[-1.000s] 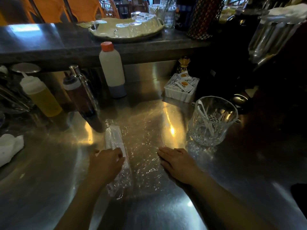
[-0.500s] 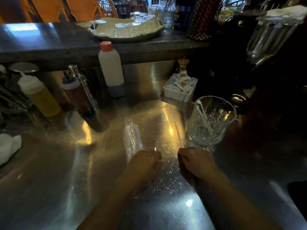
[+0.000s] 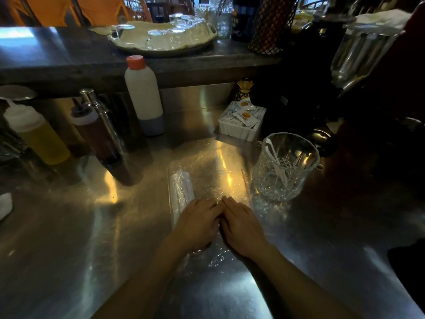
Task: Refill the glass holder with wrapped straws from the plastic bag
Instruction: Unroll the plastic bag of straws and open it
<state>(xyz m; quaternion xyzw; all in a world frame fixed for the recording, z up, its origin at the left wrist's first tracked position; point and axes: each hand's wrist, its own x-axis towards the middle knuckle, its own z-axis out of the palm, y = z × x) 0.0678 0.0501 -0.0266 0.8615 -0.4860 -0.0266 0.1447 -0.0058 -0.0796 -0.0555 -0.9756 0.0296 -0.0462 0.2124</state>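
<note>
Clear crinkly plastic bag [image 3: 207, 180] lay flat on the brushed steel counter [image 3: 69, 238], just left of the cut-crystal glass holder [image 3: 285, 166] — the landmark here. Wrapped straws [image 3: 180, 189], a white tubular bundle, sat inside the bag's left edge. Left hand [image 3: 197, 224] and right hand [image 3: 241, 226] lay palm-down on the bag's near end, touching each other, fingers extended and close together; whether they pinched anything could not be told. A few thin white straws leaned inside the holder. Behind it, a white ribbed box of sachets [image 3: 241, 122]; farther left, squeeze bottles [image 3: 36, 137] — dim bar, warm glare on the metal.
</note>
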